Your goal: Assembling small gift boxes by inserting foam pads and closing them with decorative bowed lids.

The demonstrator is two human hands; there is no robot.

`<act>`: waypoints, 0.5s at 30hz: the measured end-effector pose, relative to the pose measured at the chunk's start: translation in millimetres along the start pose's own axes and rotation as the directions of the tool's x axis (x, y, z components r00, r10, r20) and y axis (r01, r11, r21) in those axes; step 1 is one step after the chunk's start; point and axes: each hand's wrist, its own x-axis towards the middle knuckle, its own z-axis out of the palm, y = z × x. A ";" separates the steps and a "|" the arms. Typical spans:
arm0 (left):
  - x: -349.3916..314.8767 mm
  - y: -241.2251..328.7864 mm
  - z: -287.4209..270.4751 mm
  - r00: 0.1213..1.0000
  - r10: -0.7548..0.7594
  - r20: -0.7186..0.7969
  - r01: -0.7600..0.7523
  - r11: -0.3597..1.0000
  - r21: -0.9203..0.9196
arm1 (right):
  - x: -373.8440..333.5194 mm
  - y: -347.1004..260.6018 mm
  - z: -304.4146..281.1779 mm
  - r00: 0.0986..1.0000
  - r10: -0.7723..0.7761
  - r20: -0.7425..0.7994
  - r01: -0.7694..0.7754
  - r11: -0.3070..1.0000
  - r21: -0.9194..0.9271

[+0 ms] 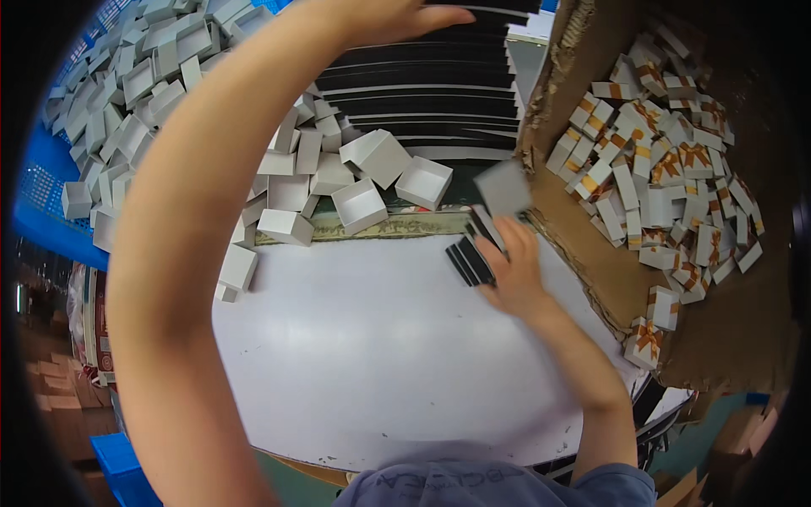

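My left arm crosses the left side and reaches to the top edge, where my left hand is partly cut off. Its thumb is stretched out over rows of black strips with pale edges, nothing against it; the other fingers are out of view. My right hand is at the right of the white work surface, curled round a few small black inserts with pale edges. Just beyond its fingertips is a blurred pale grey square piece; whether it touches the hand is unclear. Open white box trays lie beyond the surface's far edge.
Many white box parts fill a blue crate at the far left. On the right, a large brown carton holds white boxes with gold ribbon bows. Its ragged edge borders the white work surface.
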 end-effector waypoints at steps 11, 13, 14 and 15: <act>-215.6 -30.0 44.9 0.292 -0.899 0.325 0.903 0.371 0.218 | 28.3 -26.3 -16.8 0.935 0.352 -0.050 -0.310 0.877 0.367; -224.5 -24.3 41.0 0.395 -0.860 0.324 0.901 0.431 0.045 | 43.9 -24.8 -14.9 0.812 0.574 0.112 -0.566 0.723 0.397; -225.9 -16.8 34.2 0.410 -0.824 0.391 0.905 0.421 -0.062 | 50.0 -25.6 -12.7 0.805 0.580 0.124 -0.578 0.723 0.378; -227.9 -9.4 26.6 0.427 -0.782 0.454 0.903 0.397 -0.165 | 52.8 -24.8 -11.3 0.805 0.579 0.132 -0.581 0.721 0.378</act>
